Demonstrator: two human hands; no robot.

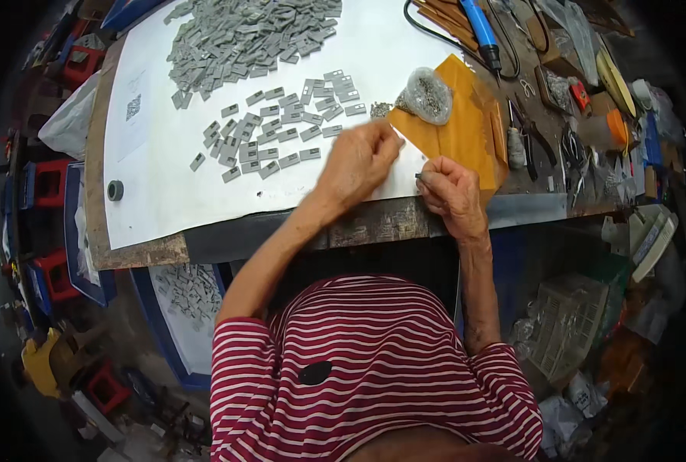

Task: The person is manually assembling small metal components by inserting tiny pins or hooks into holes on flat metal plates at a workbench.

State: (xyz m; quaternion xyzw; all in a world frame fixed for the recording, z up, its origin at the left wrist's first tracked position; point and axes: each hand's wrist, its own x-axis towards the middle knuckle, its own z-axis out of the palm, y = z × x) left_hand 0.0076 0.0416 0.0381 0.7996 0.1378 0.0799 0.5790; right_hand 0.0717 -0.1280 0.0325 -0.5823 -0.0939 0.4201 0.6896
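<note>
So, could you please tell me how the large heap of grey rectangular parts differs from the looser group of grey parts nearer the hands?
The large heap is piled up thickly; the looser group is spread thinly. The large heap holds far more pieces than the looser group. Both lie on the white sheet.

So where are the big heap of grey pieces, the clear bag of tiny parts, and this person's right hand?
Heap of grey pieces (252,38): head view, middle of the pile.
Clear bag of tiny parts (427,96): head view, middle of its bulge.
Right hand (453,191): head view, middle of the hand.
</note>
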